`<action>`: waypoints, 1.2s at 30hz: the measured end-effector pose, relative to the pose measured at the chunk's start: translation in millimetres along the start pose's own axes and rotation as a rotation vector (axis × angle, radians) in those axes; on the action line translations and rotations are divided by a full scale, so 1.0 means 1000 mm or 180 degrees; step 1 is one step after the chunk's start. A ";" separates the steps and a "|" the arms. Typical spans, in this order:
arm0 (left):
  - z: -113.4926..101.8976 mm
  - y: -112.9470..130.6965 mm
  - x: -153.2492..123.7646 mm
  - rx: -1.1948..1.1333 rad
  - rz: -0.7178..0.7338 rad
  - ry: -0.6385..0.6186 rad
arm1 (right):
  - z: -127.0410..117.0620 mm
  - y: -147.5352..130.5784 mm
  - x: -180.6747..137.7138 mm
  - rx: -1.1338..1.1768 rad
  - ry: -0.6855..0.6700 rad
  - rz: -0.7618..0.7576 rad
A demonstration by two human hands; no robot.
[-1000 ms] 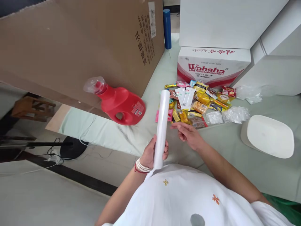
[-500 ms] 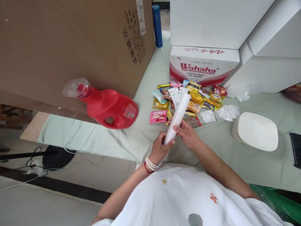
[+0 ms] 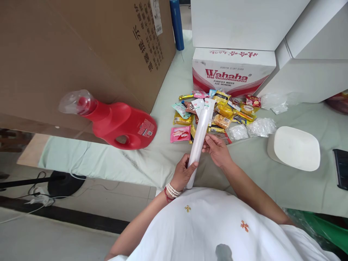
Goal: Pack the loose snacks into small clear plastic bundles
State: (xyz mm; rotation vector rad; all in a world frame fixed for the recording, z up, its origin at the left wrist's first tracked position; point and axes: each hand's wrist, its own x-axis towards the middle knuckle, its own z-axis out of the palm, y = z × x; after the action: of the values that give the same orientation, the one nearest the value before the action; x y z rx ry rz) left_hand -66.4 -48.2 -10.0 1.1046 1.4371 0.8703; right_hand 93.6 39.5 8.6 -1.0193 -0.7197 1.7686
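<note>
A translucent white roll of thin plastic slants away from my body, over the near side of a pile of snacks. My left hand is wrapped round its lower part. Close by the roll's right side, my right hand has its thumb and fingers pinched together; whatever lies between them is too small to make out. Beyond the hands the wrapped snacks lie heaped, with a pink nabati packet at their left edge. Crumpled clear plastic sits to the right of the pile.
A red jug leans by a large cardboard box on the left. Behind the snacks stands a Wahaha carton under a white box. To the right are a white container and a dark object at the table edge.
My right hand has come off the roll's surface to its right side, fingers pinched. The roll has slid slightly toward my body in my left hand. The view has shifted a little.
</note>
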 end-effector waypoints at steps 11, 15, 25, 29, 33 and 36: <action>-0.001 0.005 -0.003 -0.0083 -0.0119 -0.0729 | -0.002 -0.012 0.006 -0.0270 0.0163 0.0095; -0.006 0.009 -0.002 -0.0303 -0.0190 -0.0927 | -0.011 -0.014 -0.001 -0.0169 -0.0008 0.0013; 0.008 0.006 0.003 -0.0101 -0.0136 -0.0672 | -0.029 -0.008 -0.009 -0.0666 0.0691 -0.0479; 0.013 0.006 0.001 0.0533 0.0035 -0.0413 | -0.034 -0.003 -0.011 -0.1824 0.0795 -0.0970; 0.012 0.004 -0.005 0.0830 0.0114 -0.0265 | -0.037 0.001 -0.008 -0.1836 0.0524 -0.0935; 0.010 0.003 -0.011 0.0506 0.0091 -0.0300 | -0.038 0.004 -0.004 -0.1602 0.0553 -0.0689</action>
State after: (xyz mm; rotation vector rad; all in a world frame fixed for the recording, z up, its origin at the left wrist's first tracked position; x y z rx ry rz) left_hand -55.7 -57.9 -5.6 1.2713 1.4337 0.7236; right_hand 125.9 35.2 -11.9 -1.3499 -1.1497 1.3194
